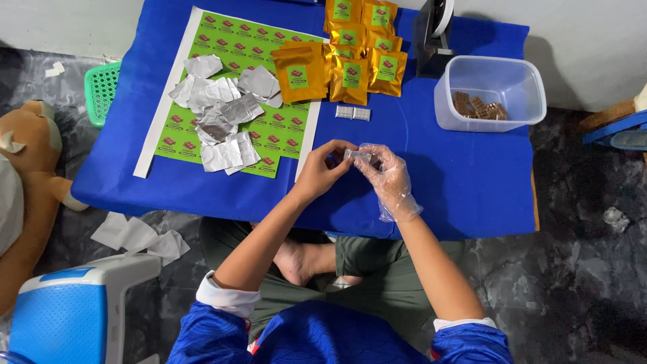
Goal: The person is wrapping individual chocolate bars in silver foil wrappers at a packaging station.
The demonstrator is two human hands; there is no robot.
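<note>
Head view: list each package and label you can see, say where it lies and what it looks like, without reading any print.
Gold pouches: table's far middle, overlapping, shiny gold with green labels.
Sticker sheet: table's left, white backing, rows of green labels.
Foil squares: heaped on the sheet, crumpled silver.
Foil packet: between left hand and gloved right hand, silver.

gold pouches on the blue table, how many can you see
About 7 gold pouches, all in one overlapping cluster at the table's far edge: one large at the left, two in front, the rest stacked behind. More may be hidden underneath.
</note>
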